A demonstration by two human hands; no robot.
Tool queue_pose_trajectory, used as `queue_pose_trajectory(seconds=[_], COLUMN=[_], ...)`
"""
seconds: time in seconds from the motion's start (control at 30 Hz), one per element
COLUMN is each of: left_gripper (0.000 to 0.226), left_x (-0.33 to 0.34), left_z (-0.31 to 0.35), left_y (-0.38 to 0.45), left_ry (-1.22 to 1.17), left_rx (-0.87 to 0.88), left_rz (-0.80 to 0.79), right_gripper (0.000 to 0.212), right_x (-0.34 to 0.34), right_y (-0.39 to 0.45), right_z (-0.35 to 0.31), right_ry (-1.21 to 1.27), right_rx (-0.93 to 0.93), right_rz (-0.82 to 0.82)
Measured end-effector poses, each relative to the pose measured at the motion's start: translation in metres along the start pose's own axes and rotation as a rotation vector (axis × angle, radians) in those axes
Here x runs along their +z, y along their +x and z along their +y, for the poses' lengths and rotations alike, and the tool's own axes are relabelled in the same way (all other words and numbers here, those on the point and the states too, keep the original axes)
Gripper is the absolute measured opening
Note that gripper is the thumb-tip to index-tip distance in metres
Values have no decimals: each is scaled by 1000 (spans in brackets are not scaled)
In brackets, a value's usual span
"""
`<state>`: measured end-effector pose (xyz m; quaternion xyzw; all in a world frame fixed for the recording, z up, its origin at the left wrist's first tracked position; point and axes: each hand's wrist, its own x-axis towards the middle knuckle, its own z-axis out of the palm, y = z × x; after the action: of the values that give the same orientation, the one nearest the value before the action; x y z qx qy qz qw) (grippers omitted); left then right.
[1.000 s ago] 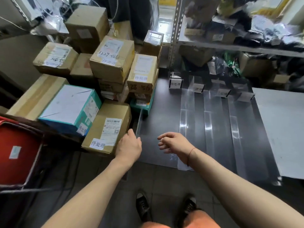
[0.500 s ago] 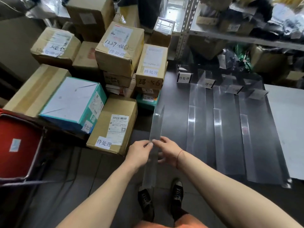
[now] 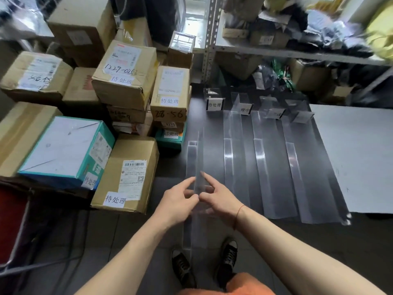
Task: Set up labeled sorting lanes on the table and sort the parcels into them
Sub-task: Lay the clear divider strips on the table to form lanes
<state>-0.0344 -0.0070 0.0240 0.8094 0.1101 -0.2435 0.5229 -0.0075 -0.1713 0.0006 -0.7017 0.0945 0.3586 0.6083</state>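
Divider: a clear plastic divider strip (image 3: 196, 167) is held at the near edge of the dark surface (image 3: 214, 133), left of the three strips already laid.
Long axis: it runs away from the person, parallel to the laid strips (image 3: 260, 167).
Left hand (image 3: 178, 201): fingers pinch the strip's left side.
Right hand (image 3: 221, 200): fingers pinch its right side; both equally near.
Lane labels (image 3: 214, 104): standing at the far end.
Parcels (image 3: 127, 173): stacked left, unsorted.
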Motion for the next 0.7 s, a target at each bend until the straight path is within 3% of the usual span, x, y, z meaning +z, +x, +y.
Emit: queue_pose_trajectory(seconds=[0.33,0.7], left_gripper=[51,55], left_x=[54,231], left_z=[154,288], left_y=[6,20], left_ry=[-259,-279], left_rx=[252,308], left_rz=[-70,-98], right_gripper=[62,52], right_x=[-136,-351], right_y=[-75,-161], right_z=[-77,-63], right_ry=[95,12], right_rx=[-328,-503], right_rz=[181,240])
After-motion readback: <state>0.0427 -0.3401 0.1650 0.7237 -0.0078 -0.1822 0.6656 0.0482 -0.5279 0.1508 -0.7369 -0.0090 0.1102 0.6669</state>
